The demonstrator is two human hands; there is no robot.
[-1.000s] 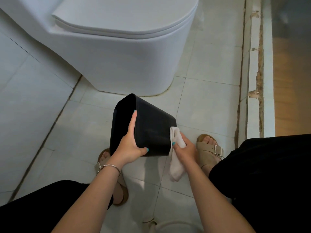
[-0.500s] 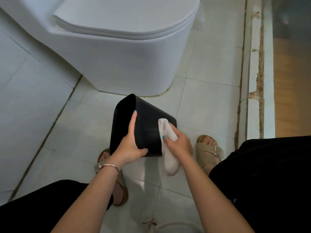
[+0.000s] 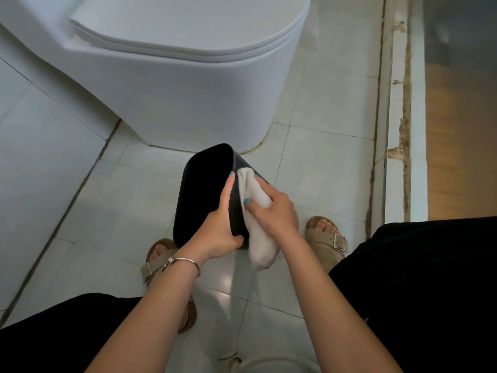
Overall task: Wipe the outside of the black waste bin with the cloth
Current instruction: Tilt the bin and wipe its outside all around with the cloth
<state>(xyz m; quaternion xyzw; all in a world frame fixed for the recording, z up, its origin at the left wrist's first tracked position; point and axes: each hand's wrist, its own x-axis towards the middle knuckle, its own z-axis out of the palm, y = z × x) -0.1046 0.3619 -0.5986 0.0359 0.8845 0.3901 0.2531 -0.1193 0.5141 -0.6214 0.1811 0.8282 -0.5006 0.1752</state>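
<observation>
Bin [image 3: 204,195] tilted, gripped by left hand [image 3: 217,232]; right hand [image 3: 277,214] fingers clutch cloth [image 3: 255,195].

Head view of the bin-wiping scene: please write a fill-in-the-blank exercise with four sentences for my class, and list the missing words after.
1. The right hand presses a white ____ against the black plastic waste bin.
2. The left hand grips the bin, and its wrist wears a silver ____.
3. Behind the bin stands a white ceramic ____ with its lid closed.
4. The person's feet wear beige buckled ____ on the pale tiled floor.

Missing words: cloth; bracelet; toilet; sandals.
</observation>
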